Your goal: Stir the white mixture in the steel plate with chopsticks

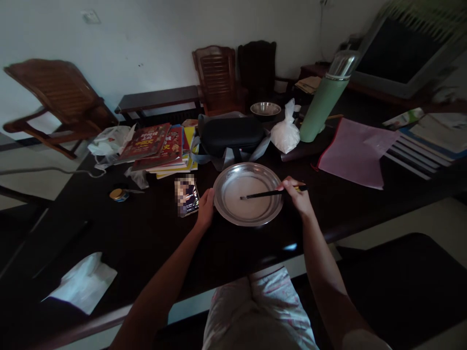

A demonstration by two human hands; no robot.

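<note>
At the dark worktop (146, 238), I am partway through stirring: a thin whitish layer sits in the metal plate (248, 193), and the pair of black chopsticks (270, 193) reaches in from the plate's right rim, tips resting near its middle.

My right hand (297, 194) hovers just over the right rim of the plate, its fingers (288, 186) curled and pinched together around the upper end of the chopsticks. My left hand (205, 210) braces the plate's left rim, fingers only loosely bent, thumb side against the metal; whether they hook under the edge I cannot tell.

By my reading, the next move calls for a steady hold from the left hand while the chopstick tips sweep round the shallow dish, kept low and slow so nothing slops over the low rim.

Just left of the plate lies a phone (187, 195), screen up. Behind the plate sit a black case (231, 134) and a knotted white bag (285, 133); a green flask (324, 102) stands behind and to the right, and a stack of books (160, 148) lies behind and to the left. A pink folder (355, 153) lies to the plate's right.
</note>
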